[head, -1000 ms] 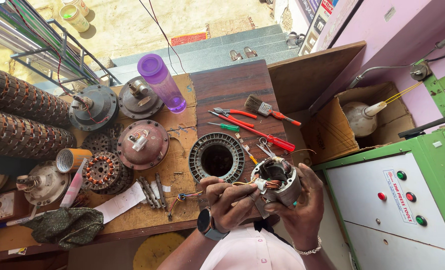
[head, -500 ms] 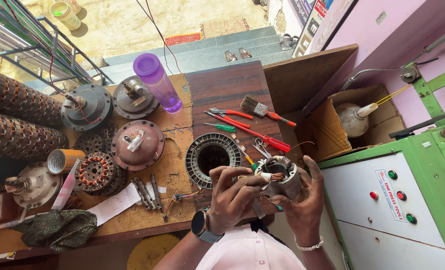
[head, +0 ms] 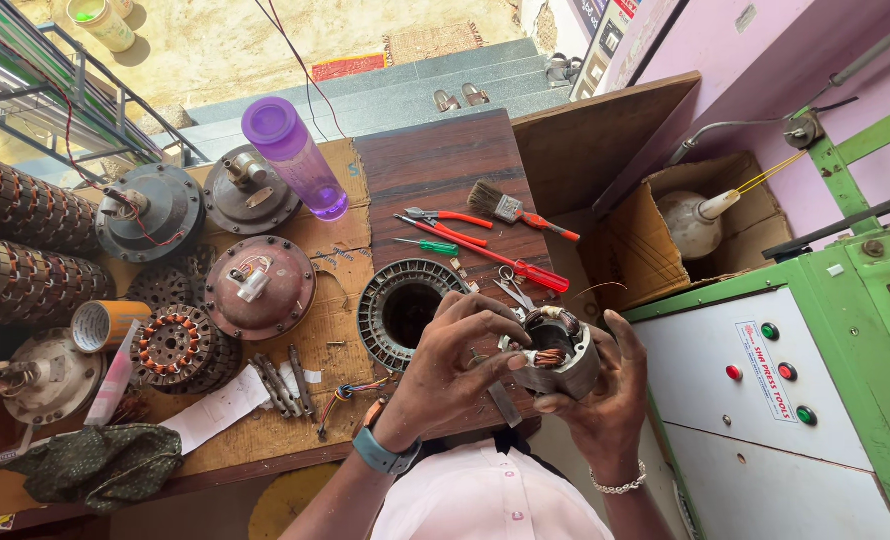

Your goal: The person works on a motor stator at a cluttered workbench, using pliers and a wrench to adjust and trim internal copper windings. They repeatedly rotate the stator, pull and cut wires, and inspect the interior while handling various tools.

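The right hand [head: 605, 395] cradles a small motor stator [head: 557, 352] from below and behind, its grip clenched around the metal shell, holding it above the near edge of the desk [head: 435, 170], just in front of the person's chest. The left hand [head: 455, 365] comes in from the side with fingertips [head: 510, 362] pinched at the copper winding [head: 550, 357] inside the bore; its grip is closed on the wire or on something very thin there, though what exactly lies between the fingers is too small to tell.

To do this well, the right hand should hold the shell steady and tilted toward the eyes, so that the bore stays lit and the left fingers can work without knocking the coil ends. The pinch should be light: the copper strands look fine and would probably kink or lose their coating if tugged sideways. Pulling along the slot rather than across its edge seems the safer line.

On the desk just beyond the hands lie a ribbed grey ring [head: 402, 310], small scissors [head: 513, 290], a red screwdriver [head: 505, 262], red pliers [head: 450, 220], a green screwdriver [head: 430, 245] and a brush [head: 510, 208]. Farther left sit a domed motor cover [head: 260, 288], a wound rotor [head: 173, 345] and a purple bottle [head: 295, 155].
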